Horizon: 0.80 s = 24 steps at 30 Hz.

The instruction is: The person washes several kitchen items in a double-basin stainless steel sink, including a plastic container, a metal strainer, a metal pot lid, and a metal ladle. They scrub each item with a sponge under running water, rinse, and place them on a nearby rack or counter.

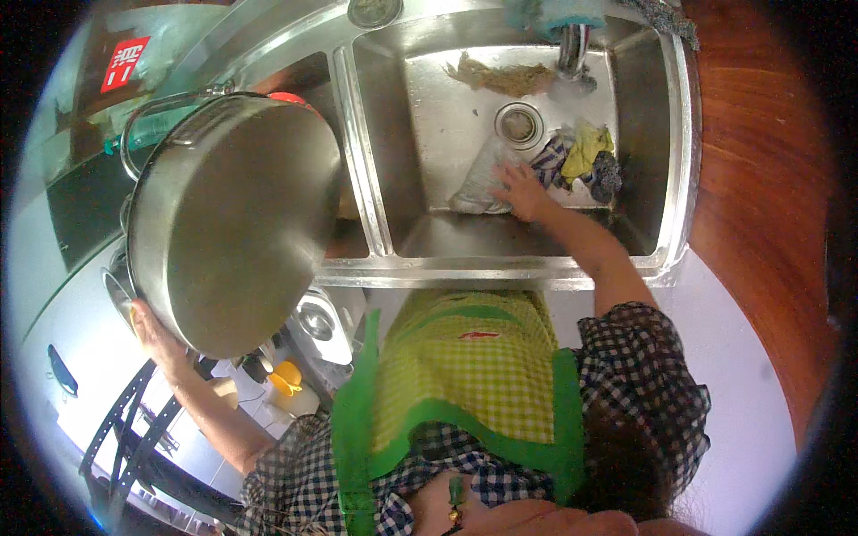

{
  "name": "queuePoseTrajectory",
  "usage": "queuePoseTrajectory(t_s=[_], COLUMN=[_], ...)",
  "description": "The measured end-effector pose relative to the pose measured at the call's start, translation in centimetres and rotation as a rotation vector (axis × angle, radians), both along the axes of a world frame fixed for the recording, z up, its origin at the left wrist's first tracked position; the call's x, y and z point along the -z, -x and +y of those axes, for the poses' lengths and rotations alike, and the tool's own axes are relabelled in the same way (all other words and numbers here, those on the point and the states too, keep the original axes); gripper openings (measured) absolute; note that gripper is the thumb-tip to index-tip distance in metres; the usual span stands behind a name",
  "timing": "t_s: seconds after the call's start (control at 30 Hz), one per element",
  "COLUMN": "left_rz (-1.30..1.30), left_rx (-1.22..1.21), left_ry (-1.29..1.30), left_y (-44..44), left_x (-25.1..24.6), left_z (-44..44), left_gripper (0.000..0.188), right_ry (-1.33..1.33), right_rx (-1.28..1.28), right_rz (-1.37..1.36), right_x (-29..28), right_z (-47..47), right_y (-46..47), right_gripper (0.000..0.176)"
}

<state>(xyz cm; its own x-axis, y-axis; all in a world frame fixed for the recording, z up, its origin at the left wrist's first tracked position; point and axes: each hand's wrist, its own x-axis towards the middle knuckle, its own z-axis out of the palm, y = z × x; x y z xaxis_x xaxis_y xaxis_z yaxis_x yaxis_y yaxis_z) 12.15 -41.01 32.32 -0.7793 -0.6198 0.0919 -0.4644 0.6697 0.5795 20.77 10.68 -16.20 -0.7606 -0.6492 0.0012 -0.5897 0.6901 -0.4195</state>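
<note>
My left hand [155, 333] grips the handle of a large stainless steel pot [248, 221], which is tilted so its broad round base faces me, over the left basin. Down in the right basin, my right hand [523, 191] rests with fingers spread on a wet pale grey cloth [484, 177]. The cloth lies beside the drain strainer [519, 125]. Just right of it are a striped cloth [553, 157], a yellow-green cloth [587, 153] and a dark scouring pad [606, 175]. A brown fibrous bundle [506, 77] lies towards the basin's far side.
A metal faucet [574, 50] with a teal cloth [549, 13] around it hangs over the right basin. The steel divider [365, 154] separates the two basins. A reddish wooden surface [757, 154] borders the sink at right. Shelving [127, 422] stands at lower left.
</note>
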Motion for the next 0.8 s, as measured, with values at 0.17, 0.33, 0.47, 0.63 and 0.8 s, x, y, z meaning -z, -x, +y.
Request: queuePoseTrajectory(t_s=[0.17,0.33,0.47,0.63,0.8], left_rz=[-0.195,-0.222,-0.438,-0.391,-0.316], left_rx=[0.778,1.483,1.765,2.014,2.074], left_ry=[-0.141,0.120,0.131,0.316,0.381], left_y=[0.6,4.4,5.5,3.5,1.9], left_x=[-4.4,-4.7,-2.2,7.8,19.6], left_z=[7.1,20.9,29.4,32.8,30.5], left_gripper=[0.069,0.066,0.051,0.032,0.018], right_ry=[-0.144,0.165,-0.032,-0.434,-0.529], right_rx=[0.155,1.000,0.503,0.709,0.829], right_rz=[-0.479,-0.670,-0.826,-0.279,-0.416], right_x=[2.5,-1.4,-5.4,-1.8,1.0], right_z=[1.0,9.5,15.3,16.8,16.1], right_y=[0.2,2.7,0.9,-1.2,-0.3], right_gripper=[0.037,0.038,0.040,0.054,0.062])
